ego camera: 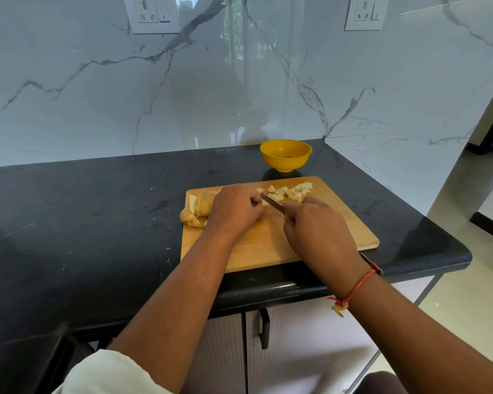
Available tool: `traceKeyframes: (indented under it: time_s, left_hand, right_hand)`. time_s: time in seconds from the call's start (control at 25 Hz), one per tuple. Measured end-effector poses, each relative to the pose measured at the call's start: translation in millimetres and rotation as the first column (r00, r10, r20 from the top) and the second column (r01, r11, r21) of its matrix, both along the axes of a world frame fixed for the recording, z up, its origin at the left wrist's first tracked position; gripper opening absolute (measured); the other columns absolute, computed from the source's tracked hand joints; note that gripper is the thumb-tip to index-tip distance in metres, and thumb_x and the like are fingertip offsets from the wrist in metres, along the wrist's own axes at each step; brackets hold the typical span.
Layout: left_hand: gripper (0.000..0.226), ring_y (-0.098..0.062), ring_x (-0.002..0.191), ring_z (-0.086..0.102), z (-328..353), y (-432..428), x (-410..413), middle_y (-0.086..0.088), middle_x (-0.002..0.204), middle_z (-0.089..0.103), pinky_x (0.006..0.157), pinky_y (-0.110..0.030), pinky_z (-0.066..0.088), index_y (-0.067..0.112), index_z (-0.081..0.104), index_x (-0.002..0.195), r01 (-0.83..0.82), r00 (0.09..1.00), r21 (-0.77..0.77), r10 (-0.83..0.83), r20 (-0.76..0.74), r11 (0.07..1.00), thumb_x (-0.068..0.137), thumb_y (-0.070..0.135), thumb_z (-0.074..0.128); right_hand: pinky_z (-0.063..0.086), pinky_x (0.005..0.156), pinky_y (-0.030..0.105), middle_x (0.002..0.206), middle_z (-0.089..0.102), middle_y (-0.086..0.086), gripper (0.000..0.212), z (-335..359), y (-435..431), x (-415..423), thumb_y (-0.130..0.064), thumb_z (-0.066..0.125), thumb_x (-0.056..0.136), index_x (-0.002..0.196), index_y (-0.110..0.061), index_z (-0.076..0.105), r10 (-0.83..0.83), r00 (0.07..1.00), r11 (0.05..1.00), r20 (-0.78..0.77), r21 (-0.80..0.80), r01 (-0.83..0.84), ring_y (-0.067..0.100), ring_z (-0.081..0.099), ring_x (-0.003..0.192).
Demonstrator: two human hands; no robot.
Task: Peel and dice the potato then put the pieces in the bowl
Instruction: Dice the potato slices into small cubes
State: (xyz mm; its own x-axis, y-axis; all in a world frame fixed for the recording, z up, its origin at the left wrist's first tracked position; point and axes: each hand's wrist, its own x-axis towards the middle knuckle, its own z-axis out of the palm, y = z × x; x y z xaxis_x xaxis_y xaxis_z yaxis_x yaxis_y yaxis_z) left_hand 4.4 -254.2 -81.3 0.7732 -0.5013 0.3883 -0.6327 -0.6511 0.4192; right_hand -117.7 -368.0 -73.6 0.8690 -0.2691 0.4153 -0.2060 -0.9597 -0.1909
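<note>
Centre frame | right hand (316,226) grips your short steel knife (272,201) | left hand (235,207) pinches a pale potato piece (264,203) just beside its blade | a slip cuts you

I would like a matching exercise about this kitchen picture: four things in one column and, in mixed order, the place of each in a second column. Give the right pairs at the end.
Things
1. yellow bowl
2. diced pieces
3. peelings
4. knife

Places
A. held in the right hand
B. at the left end of the cutting board
C. on the black counter, behind the board
D. on the far side of the board, right of the blade

Pairs: 1-C, 2-D, 3-B, 4-A
</note>
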Motion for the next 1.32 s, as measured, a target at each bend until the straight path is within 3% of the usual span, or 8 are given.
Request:
traceKeyframes:
  time_s: [0.4,0.52,0.72,0.84,1.04,1.32]
  left_hand:
    - [0.015,-0.01,0.074,0.064,2,2,3,0.004,0.082,0.074,0.079,-0.025,0.052,0.02,0.08,0.087,0.002,1.0,0.025,-0.002,0.0,1.0,0.091,0.019,0.066]
    - [0.014,-0.011,0.077,0.065,2,0,2,0.004,0.085,0.074,0.081,-0.027,0.053,0.02,0.08,0.09,-0.007,1.0,0.021,0.007,-0.002,1.0,0.092,0.02,0.066]
    - [0.013,-0.01,0.079,0.064,-1,1,3,0.004,0.089,0.074,0.081,-0.028,0.053,0.02,0.079,0.095,-0.004,1.0,0.02,0.004,0.009,1.0,0.093,0.024,0.067]
    - [0.013,-0.008,0.082,0.064,-3,3,4,0.005,0.091,0.074,0.082,-0.029,0.053,0.021,0.078,0.095,-0.001,1.0,0.002,0.001,0.011,1.0,0.094,0.026,0.067]
    - [0.015,-0.007,0.079,0.061,-2,2,2,0.003,0.094,0.073,0.073,-0.02,0.043,0.02,0.077,0.103,-0.004,1.0,0.019,0.004,0.02,1.0,0.093,0.024,0.066]
    - [0.007,-0.008,0.085,0.064,-1,7,4,0.005,0.093,0.071,0.082,-0.028,0.054,0.021,0.071,0.095,0.018,0.999,-0.085,-0.021,-0.028,0.996,0.088,0.02,0.074]
  right_hand:
    - [0.042,0.067,0.025,0.089,0.047,-0.004,0.033,-2,6,29,-0.027,0.042,0.104,0.126,-0.025,0.066,-0.007,0.999,0.998,-0.051,0.061,0.01,0.011,0.048,0.079]
    - [0.042,0.07,0.025,0.093,0.047,-0.002,0.03,2,9,22,-0.024,0.045,0.103,0.128,-0.024,0.063,-0.004,0.991,1.0,-0.132,0.022,0.006,0.012,0.049,0.083]
    - [0.041,0.066,0.023,0.091,0.04,-0.005,0.029,-2,9,-8,-0.024,0.049,0.102,0.13,-0.026,0.058,0.031,0.99,0.996,-0.134,-0.079,-0.042,0.01,0.048,0.075]
    - [0.047,0.069,0.025,0.093,0.037,-0.002,0.04,-3,3,-17,-0.023,0.056,0.099,0.138,-0.027,0.049,0.0,0.985,0.992,-0.173,-0.123,-0.021,0.011,0.044,0.076]
    - [0.048,0.065,0.024,0.093,0.044,-0.004,0.042,-2,-3,-17,-0.025,0.045,0.104,0.145,-0.032,0.048,-0.03,0.998,0.997,-0.047,-0.072,0.027,0.011,0.049,0.073]
    - [0.041,0.064,0.023,0.09,0.046,-0.004,0.034,-1,5,0,-0.029,0.039,0.106,0.133,-0.031,0.06,0.025,0.999,1.0,-0.035,0.02,-0.024,0.009,0.049,0.074]
